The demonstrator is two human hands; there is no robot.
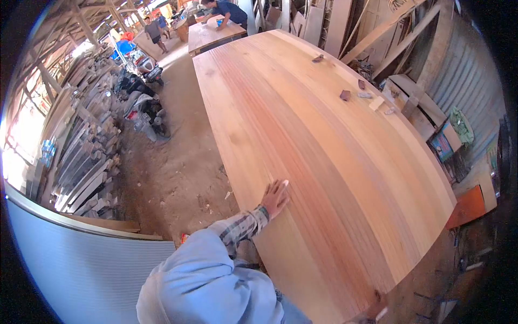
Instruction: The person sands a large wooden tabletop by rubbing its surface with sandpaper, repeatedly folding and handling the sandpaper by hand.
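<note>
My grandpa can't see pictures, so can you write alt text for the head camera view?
A left hand rests on a long wooden panel striped tan and reddish, with the right hand blurred at the bottom edge. Grey wooden boards and dark motorbikes line the left; behind, another person leans over a pale wooden table.

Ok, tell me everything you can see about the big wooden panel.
The wooden panel lies flat, long and broad, its surface banded lengthwise in pale yellow, tan and reddish brown. The left hand rests on it; the right hand is at its near edge, contact unclear. Dark reddish scraps and a pale block lie toward its right edge.
</note>
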